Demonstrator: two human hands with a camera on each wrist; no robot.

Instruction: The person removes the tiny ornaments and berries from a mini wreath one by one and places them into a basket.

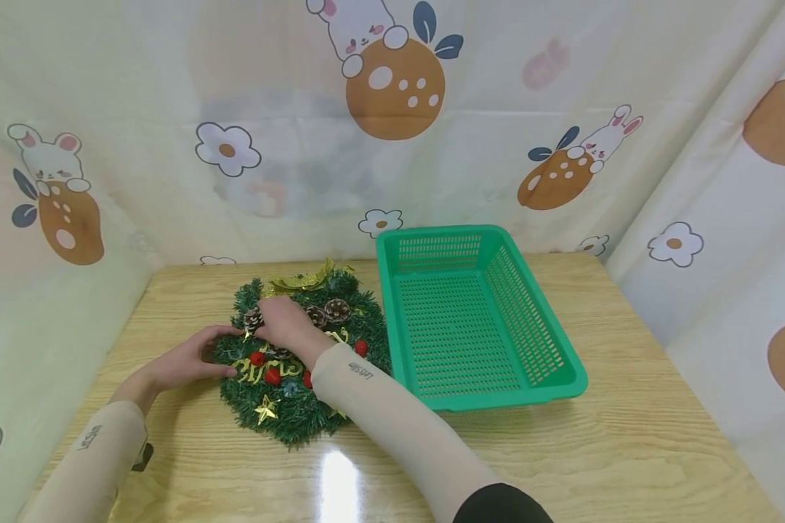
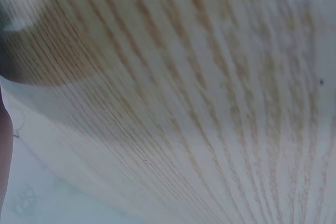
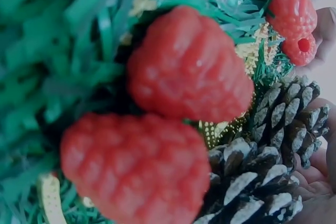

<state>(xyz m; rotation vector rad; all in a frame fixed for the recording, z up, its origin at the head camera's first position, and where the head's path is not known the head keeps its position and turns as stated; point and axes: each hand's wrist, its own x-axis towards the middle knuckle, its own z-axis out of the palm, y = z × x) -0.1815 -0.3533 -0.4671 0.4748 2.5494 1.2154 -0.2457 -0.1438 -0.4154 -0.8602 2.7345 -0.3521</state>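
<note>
A green tinsel wreath [image 1: 301, 425] lies on the table, trimmed with pine cones, red berries [image 3: 136, 166], gold lettering and a gold star [image 1: 265, 410]. My left hand [image 1: 186, 361] touches the wreath's left edge, fingers and thumb spread apart. Reaching across the wreath, my right hand [image 1: 289, 327] has its curled fingers at a pine cone [image 1: 253, 319] on the upper left. In the right wrist view part of that hand shows behind a frosted pine cone [image 3: 286, 121], with another cone [image 3: 252, 182] in front. The left wrist view holds mostly blurred wood grain.
Right of the wreath stands a green plastic basket [image 1: 565, 388] with slotted walls. Gold ribbon [image 1: 301, 280] crosses the wreath's far side. Behind the wooden table [image 1: 628, 414] hangs a patterned curtain [image 1: 288, 189], which also runs along both sides.
</note>
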